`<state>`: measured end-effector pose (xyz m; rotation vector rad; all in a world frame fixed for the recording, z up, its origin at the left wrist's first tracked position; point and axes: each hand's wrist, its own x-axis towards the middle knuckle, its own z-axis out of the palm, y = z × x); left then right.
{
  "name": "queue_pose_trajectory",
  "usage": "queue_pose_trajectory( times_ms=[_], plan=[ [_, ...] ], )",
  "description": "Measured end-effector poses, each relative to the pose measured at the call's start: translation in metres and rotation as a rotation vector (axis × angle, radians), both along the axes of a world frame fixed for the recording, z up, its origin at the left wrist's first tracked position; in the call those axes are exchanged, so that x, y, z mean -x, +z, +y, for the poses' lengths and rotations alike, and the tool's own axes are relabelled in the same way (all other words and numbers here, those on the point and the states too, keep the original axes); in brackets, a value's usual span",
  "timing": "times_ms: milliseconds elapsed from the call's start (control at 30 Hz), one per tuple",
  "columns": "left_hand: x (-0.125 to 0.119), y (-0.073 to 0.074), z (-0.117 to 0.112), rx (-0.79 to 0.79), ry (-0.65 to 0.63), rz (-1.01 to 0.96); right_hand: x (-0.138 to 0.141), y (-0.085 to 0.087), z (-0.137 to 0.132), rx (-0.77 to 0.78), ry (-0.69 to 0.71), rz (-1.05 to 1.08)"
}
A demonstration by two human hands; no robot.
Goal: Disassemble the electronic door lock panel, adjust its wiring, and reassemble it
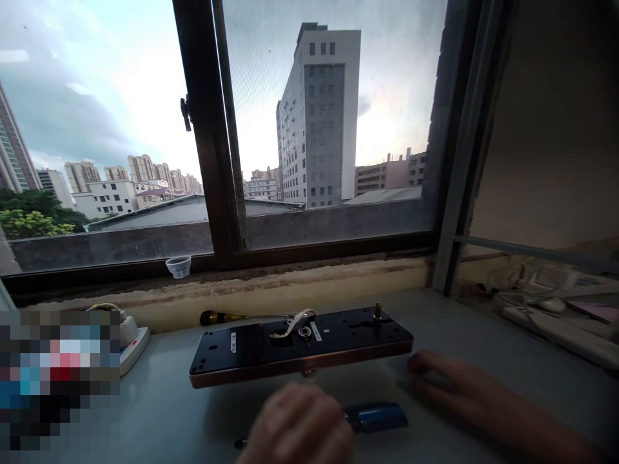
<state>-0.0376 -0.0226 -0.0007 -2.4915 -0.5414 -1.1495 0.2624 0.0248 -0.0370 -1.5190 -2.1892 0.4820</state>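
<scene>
A long black lock panel (pixel 300 348) with a copper-coloured edge lies flat on the grey table (pixel 483 335) in front of the window. A silver metal part (pixel 296 322) rests on its middle and a small post (pixel 377 312) stands near its right end. My left hand (pixel 294 426), blurred and curled like a fist, is just in front of the panel over a blue-handled screwdriver (pixel 376 417), whose dark tip (pixel 239 443) sticks out to the left. My right hand (pixel 447 381) lies flat on the table right of the panel's end, fingers stretched out and holding nothing.
A second screwdriver with a dark and yellow handle (pixel 227 317) lies behind the panel by the sill. A small clear plastic cup (pixel 178 266) stands on the window ledge. A white power strip (pixel 134 340) sits at left; cables and another strip (pixel 556 319) lie at right.
</scene>
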Motion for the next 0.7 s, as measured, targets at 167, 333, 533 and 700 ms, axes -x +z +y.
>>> queue_pose_trajectory(
  times_ms=[167,333,533,700],
  plan=[
    [0.080,0.047,0.027,0.064,0.422,-0.238,-0.037,0.007,0.020,-0.167,-0.236,0.097],
    [0.158,0.025,0.042,0.749,0.497,-0.426,-0.010,0.013,0.036,-0.178,-0.019,0.111],
    [0.171,-0.005,0.037,0.983,0.371,-0.453,0.006,-0.009,0.050,-0.340,0.026,0.155],
    [0.168,-0.021,0.047,0.817,0.453,-0.278,0.002,-0.017,0.052,-0.427,0.061,0.166]
  ],
)
